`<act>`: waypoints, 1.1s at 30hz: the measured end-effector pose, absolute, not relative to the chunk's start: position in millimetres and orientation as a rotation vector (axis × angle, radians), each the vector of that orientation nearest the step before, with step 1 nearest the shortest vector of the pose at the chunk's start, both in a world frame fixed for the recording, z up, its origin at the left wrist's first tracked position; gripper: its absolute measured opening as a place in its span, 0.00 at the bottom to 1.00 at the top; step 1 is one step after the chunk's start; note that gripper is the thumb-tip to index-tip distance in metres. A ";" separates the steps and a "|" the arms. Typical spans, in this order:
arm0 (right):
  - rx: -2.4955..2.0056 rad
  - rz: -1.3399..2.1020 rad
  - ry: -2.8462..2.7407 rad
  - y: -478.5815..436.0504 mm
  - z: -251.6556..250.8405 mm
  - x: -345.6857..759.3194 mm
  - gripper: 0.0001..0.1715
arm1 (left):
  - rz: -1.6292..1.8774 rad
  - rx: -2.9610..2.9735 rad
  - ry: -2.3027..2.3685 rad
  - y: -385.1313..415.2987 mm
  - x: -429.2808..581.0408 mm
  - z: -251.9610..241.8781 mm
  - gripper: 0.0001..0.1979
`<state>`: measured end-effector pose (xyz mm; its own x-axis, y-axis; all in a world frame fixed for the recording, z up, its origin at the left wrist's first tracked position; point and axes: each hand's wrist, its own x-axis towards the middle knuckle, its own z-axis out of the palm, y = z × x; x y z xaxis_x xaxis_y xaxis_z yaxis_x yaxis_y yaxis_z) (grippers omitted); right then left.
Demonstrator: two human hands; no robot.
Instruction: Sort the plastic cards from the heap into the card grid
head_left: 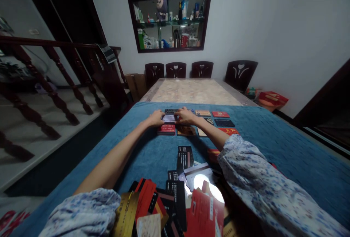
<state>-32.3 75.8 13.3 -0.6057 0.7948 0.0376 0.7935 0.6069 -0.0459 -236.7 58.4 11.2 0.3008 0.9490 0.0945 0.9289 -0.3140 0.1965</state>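
My left hand (155, 119) and my right hand (187, 116) reach forward to rows of cards on a blue cloth. Between them lies a pale, silvery card (170, 118), its left and right edges pinched by my fingertips. A black card (171, 111) shows just behind it, and a red card stack (166, 130) sits just in front. To the right are a tan card (202, 113), a red card (220, 114), a dark card (224, 123) and a red-and-yellow card (228, 131). My right hand and forearm partly hide other cards.
A loose heap of cards near me includes a red card (203, 213), a gold card (125, 215) and a black card (175, 200). The blue cloth (120, 146) covers the near part of the table (191, 89). Chairs (175, 70) stand behind it.
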 end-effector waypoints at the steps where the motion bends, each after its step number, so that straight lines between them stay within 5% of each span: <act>1: -1.373 0.044 -2.771 77.4 12.9 -33.4 0.20 | 0.285 2.446 1.777 60.4 -236.8 10.2 0.18; 33: -1.384 0.059 -2.864 88.7 6.6 -40.7 0.22 | 0.192 2.306 1.704 81.0 -239.0 -0.7 0.09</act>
<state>-40.7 88.7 6.6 -0.6208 0.7822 -0.0523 0.7837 0.6209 -0.0160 -239.0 81.0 -0.7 0.3005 0.9524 -0.0515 0.9171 -0.2737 0.2899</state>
